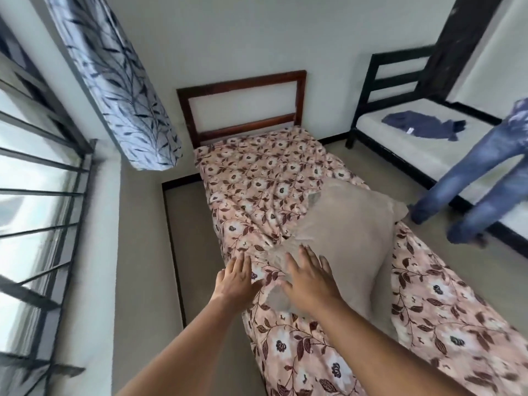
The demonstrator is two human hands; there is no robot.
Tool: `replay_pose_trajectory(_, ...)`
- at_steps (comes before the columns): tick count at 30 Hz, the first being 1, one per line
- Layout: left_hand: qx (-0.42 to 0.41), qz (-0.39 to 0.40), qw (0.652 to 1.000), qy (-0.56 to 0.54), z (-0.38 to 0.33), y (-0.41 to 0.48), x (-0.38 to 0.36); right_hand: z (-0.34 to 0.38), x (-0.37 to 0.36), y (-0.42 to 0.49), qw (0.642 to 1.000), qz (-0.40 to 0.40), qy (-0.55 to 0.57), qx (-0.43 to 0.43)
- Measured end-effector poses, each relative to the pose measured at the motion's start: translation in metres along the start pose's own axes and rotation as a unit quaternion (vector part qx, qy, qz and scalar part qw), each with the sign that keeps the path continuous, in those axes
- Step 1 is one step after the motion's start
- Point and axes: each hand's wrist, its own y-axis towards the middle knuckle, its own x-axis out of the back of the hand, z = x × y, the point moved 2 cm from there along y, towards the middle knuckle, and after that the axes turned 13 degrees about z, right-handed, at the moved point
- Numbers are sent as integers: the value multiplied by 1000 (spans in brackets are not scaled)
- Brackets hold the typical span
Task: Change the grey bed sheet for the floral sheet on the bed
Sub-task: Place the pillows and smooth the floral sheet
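Nearest the camera, the person's two bare arms reach forward over the foot half of the bed. The left hand (237, 277) is spread flat with straight fingers over the left edge of the floral sheet (257, 172) and grips nothing. The right hand (310, 277) is likewise flat and open, its fingers over the near corner of a beige-grey pillow (348, 232). Whether either palm presses down or only hovers cannot be told, as the view is blurred.

The floral sheet already covers the mattress from the foot up to the wooden headboard (240, 82). It is rumpled in the middle, with folds gathered beside the pillow, which lies slantwise across the bed's right half. No grey sheet is in sight.

Judging by this, the swap itself looks done and the work in hand is smoothing and dressing the bed. The next move probably calls for taking hold of the pillow and carrying it to the headboard end, then sweeping the creases toward the edges.

Left of the bed is bare floor (143, 252), then a leaf-print curtain (114, 81) and a barred window (37, 167). Far right stands a second bed (414, 155) with a dark blue garment (423, 128) on it, and another person's jeans-clad legs (471, 178) beside it.
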Motion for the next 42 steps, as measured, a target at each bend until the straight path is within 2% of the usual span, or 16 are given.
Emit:
replay_pose_trajectory(10, -45, -82, 994, 55, -18, -26, 60, 7, 55, -29, 995, -95, -13, -3)
replay_pose_trajectory(18, -33, -101, 994, 27, 18, 1, 81, 29, 69, -6, 995, -102, -14, 19)
replay_pose_trajectory(24, -43, -100, 994, 16, 61, 97, 126, 46, 89, 97, 997, -74, -26, 2)
replay_pose_trajectory(34, -45, -66, 997, 4, 162, 279, 260, 104, 194, 338, 996, -50, 42, -56)
replay_pose_trajectory(38, -50, -43, 998, 0, 179, 319, 286, 117, 206, 380, 997, -27, 46, -53)
replay_pose_trajectory(42, -48, -19, 999, -16, 181, 347, 309, 110, 223, 406, 997, -37, 56, -48)
